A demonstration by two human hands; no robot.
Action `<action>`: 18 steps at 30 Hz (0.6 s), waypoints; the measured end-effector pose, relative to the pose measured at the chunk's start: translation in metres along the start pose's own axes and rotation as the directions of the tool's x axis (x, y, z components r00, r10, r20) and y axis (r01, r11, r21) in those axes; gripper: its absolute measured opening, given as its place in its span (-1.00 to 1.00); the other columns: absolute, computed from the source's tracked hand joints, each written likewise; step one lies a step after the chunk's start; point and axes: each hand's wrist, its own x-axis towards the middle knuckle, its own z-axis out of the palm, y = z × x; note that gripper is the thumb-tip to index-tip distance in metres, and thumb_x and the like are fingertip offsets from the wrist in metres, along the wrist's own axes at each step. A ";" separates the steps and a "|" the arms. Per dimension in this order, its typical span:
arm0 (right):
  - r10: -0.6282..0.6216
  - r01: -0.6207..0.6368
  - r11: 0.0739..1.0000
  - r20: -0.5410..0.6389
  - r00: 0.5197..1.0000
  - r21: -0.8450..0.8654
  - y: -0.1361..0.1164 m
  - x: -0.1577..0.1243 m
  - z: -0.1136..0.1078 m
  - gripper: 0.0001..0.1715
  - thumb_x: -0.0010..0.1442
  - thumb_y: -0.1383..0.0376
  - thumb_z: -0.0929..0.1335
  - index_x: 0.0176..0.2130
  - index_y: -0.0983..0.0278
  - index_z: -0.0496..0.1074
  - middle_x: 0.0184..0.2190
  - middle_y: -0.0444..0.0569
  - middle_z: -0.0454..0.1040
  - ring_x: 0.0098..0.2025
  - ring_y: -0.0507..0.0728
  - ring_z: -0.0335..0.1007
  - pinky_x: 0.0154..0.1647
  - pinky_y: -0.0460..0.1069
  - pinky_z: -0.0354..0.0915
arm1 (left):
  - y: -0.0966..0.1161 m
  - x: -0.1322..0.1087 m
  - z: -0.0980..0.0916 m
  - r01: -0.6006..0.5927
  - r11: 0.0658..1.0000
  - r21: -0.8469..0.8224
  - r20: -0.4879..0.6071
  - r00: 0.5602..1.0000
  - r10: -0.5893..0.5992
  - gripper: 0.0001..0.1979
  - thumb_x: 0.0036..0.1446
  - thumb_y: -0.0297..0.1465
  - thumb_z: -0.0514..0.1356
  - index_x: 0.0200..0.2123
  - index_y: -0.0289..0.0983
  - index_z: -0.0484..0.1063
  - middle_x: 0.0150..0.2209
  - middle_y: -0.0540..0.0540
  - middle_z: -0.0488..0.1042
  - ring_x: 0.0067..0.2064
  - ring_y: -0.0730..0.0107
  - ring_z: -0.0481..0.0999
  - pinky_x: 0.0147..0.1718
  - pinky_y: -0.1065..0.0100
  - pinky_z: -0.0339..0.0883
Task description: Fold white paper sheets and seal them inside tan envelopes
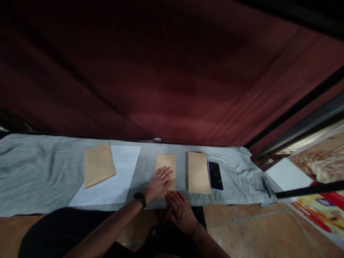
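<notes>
Saw a rumpled grey cloth (43, 168) over, apparently, a narrow bench, and found on it white paper (125, 172) partly under a left brown envelope (99, 165), a middle envelope (166, 161), a right envelope (198, 173) and, just beside that, a phone (215, 175).

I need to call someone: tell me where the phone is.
In the head view, the phone lies right of centre on the grey cloth, beside the rightmost envelope.

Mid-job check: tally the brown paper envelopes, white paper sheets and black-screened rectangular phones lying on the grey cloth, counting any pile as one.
Brown paper envelopes: 3 (layers underneath can't be counted)
White paper sheet: 1
Black-screened rectangular phone: 1
Total: 5
</notes>
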 end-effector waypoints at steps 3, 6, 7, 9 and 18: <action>-0.002 0.002 1.000 0.017 1.000 0.010 0.001 0.001 0.000 -0.11 0.23 0.34 0.31 0.44 0.28 -0.04 0.42 0.06 0.11 0.43 0.23 0.02 0.41 0.27 0.07 | -0.013 0.038 0.002 0.034 0.999 0.032 0.029 0.999 -0.035 -0.47 0.42 -0.19 -0.05 0.38 -0.20 0.14 0.42 -0.12 0.12 0.46 0.21 -0.02 0.39 0.03 -0.15; 0.009 -0.009 1.000 0.021 1.000 0.012 0.002 0.001 0.002 -0.08 0.20 0.34 0.32 0.44 0.28 -0.06 0.43 0.06 0.07 0.43 0.24 0.00 0.41 0.28 0.07 | -0.022 0.066 0.005 0.085 0.994 0.064 0.055 0.995 -0.089 -0.46 0.42 -0.19 -0.06 0.38 -0.21 0.13 0.43 -0.10 0.10 0.46 0.18 -0.05 0.40 0.03 -0.20; 0.012 -0.013 1.000 0.019 1.000 0.013 0.002 0.002 0.003 -0.07 0.20 0.34 0.32 0.44 0.28 -0.06 0.43 0.05 0.07 0.44 0.24 0.00 0.42 0.27 0.07 | -0.024 0.073 0.007 0.100 0.993 0.069 0.057 0.993 -0.104 -0.46 0.42 -0.19 -0.06 0.39 -0.21 0.12 0.43 -0.09 0.09 0.47 0.17 -0.06 0.40 0.02 -0.22; 0.022 -0.023 1.000 0.015 1.000 0.013 0.001 0.002 0.004 -0.07 0.19 0.35 0.31 0.45 0.27 -0.07 0.44 0.04 0.06 0.44 0.23 -0.01 0.42 0.27 0.07 | -0.025 0.081 0.010 0.126 0.989 0.071 0.055 0.990 -0.130 -0.45 0.42 -0.19 -0.07 0.40 -0.21 0.10 0.44 -0.08 0.07 0.47 0.14 -0.07 0.40 0.00 -0.25; 0.051 -0.052 0.998 0.033 0.998 0.018 0.000 0.002 0.006 -0.05 0.14 0.37 0.32 0.44 0.27 -0.03 0.43 0.05 0.09 0.43 0.23 0.00 0.43 0.26 0.03 | -0.004 0.052 0.012 0.037 0.999 0.040 0.057 0.998 -0.039 -0.46 0.42 -0.16 -0.09 0.40 -0.12 0.10 0.43 -0.06 0.11 0.47 0.22 -0.08 0.40 -0.02 -0.29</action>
